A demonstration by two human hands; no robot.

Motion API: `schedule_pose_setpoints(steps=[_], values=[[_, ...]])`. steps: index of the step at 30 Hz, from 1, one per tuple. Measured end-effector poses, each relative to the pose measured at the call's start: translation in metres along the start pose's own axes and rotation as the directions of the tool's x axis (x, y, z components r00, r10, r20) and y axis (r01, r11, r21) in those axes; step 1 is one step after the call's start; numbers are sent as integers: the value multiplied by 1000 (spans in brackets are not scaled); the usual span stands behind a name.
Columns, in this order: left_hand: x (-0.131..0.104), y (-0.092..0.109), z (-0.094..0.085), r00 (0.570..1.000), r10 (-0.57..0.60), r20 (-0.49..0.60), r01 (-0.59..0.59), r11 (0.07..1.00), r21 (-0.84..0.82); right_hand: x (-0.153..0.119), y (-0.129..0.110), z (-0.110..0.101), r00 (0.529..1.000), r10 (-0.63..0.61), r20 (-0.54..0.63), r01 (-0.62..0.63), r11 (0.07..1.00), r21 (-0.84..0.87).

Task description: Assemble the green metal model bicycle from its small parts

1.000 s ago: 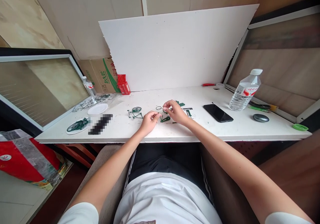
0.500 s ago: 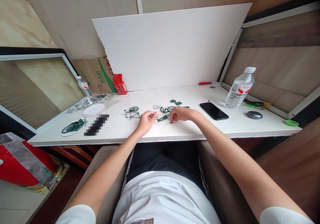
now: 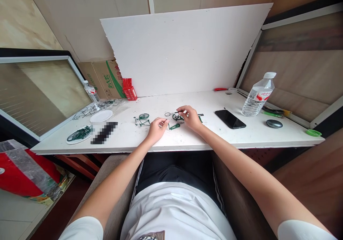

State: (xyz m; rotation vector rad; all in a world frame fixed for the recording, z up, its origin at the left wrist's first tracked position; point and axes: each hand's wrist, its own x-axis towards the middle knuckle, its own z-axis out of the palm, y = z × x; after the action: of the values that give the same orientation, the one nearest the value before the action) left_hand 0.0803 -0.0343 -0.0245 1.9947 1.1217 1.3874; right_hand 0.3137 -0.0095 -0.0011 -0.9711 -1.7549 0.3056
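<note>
My left hand [image 3: 158,130] is low over the desk, thumb and forefinger pinched on something too small to make out. A green miniature bicycle part [image 3: 174,126] lies just right of its fingertips. My right hand [image 3: 190,117] grips a thin dark pointed tool [image 3: 173,112]; its exact kind does not show. The tool's tip is by a small thin ring [image 3: 167,114]. Partly under my right hand are more green wheel-like pieces [image 3: 177,117]. Left of my left hand rests a green miniature bicycle frame [image 3: 144,122] with a spoked wheel [image 3: 144,116].
On the left are a plate of green pieces [image 3: 79,134], a white lid-like disc [image 3: 101,116] and wire-like parts [image 3: 88,111]. A black phone [image 3: 230,119], a water bottle [image 3: 258,95] and a grey round object [image 3: 274,123] are on the right. A white board [image 3: 182,50] stands behind.
My right hand has moved up and away from me, and its tool now points left toward the ring. It now covers the two green blocks. My left hand keeps its pinch in place.
</note>
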Motion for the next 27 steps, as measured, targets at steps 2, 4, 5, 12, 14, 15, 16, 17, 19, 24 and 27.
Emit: schedule_pose_setpoints(steps=[2, 4, 5, 12, 14, 15, 16, 17, 19, 24, 27], values=[[0, 0, 0, 1000, -3, -7, 3, 1000, 13, -3, 1, 3, 1000, -1, -12, 2, 1000, 15], [0, 1, -1, 1000, -14, -6, 14, 1000, 27, -4, -1, 3, 999, -25, -22, 25, 1000, 3], [1, 1, -1, 1000, -23, -5, 23, 999, 33, -4, -2, 2, 999, -39, -23, 39, 999, -10], [1, 3, -1, 996, -85, -18, 86, 995, 45, -5, -11, -1, 994, -48, 99, 55, 996, -73], [1, 3, -1, 997, -79, -19, 79, 996, 37, -6, -11, 1, 991, -62, 121, 72, 994, -85], [1, 3, -1, 997, -77, -20, 77, 996, 34, -6, -11, 1, 990, -66, 127, 78, 993, -92], [1, 2, -1, 997, -75, -21, 76, 997, 31, -7, -11, 2, 989, -66, 129, 79, 992, -99], [1, 2, 0, 997, -75, -22, 76, 997, 31, -7, -11, 2, 990, -66, 127, 79, 991, -104], [1, 1, 0, 997, -75, -26, 75, 997, 32, -7, -11, 2, 990, -68, 122, 82, 991, -108], [1, 0, 0, 997, -77, -26, 78, 996, 34, -7, -11, 1, 990, -83, 111, 95, 990, -101], [1, 1, -1, 996, -84, -19, 85, 996, 27, -7, -11, 1, 990, -69, 120, 81, 991, -102]])
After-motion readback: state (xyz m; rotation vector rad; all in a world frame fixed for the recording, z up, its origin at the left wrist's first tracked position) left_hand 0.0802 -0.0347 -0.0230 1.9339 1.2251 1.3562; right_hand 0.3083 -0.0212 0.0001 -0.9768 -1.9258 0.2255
